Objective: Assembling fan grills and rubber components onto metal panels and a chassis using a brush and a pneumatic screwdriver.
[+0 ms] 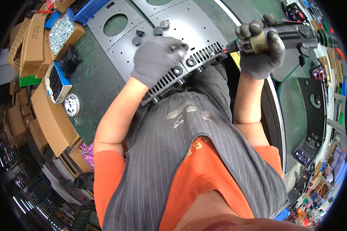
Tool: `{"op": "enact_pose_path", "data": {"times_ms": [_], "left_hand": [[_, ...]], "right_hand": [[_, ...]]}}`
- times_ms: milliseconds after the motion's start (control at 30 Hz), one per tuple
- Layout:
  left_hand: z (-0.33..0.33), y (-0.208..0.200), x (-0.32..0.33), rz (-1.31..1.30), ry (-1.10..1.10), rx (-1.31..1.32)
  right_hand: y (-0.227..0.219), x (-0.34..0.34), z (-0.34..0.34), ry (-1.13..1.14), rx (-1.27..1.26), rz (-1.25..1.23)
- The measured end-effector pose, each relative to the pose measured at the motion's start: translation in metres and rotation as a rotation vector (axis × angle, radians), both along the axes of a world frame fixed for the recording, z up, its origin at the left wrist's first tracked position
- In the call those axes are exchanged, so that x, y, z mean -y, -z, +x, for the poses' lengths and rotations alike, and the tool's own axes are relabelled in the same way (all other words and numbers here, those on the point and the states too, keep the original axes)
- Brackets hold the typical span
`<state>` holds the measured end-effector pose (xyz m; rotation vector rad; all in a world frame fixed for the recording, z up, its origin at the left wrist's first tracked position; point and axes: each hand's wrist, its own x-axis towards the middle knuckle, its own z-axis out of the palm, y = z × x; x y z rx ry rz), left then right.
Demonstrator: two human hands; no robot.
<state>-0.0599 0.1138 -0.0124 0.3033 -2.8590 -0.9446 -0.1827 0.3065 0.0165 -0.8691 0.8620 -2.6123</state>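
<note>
My right hand [260, 50], in a grey glove with darkened fingertips, is wrapped round a power screwdriver [293, 35]. The driver lies level, its tip pointing left at the slotted edge of a grey metal panel [192, 23]. Over that panel, my left hand [156, 57], also gloved, has its fingers curled in; whatever they pinch, if anything, is hidden. Black round fittings [191, 62] sit along the slotted edge, and short black posts [199, 69] stick out toward me. Several loose dark round pieces [158, 30] lie on the panel beyond my left hand.
On the left of the green table [92, 77] are a blue bin [90, 11], an open carton of small silvery parts [61, 32], a box of black screws [56, 82] and a round white dish [71, 105]. Rightward lies a black panel [312, 111] on another surface.
</note>
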Motion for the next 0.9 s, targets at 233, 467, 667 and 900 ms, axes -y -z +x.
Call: {"op": "enact_pose_path", "data": {"times_ms": [233, 467, 667, 900], "left_hand": [[-0.050, 0.010, -0.042, -0.001, 0.226, -0.033], [-0.071, 0.014, -0.062, -0.092, 0.223, -0.009], [-0.077, 0.014, -0.066, -0.093, 0.242, 0.004], [-0.077, 0.012, -0.061, 0.035, 0.204, -0.008]], "right_hand": [[0.011, -0.017, -0.029, 0.286, 0.015, 0.229], [0.025, -0.007, -0.036, 0.292, -0.041, 0.205], [0.008, 0.004, -0.025, 0.258, 0.063, 0.322], [0.009, 0.011, -0.023, 0.136, 0.090, 0.408]]}}
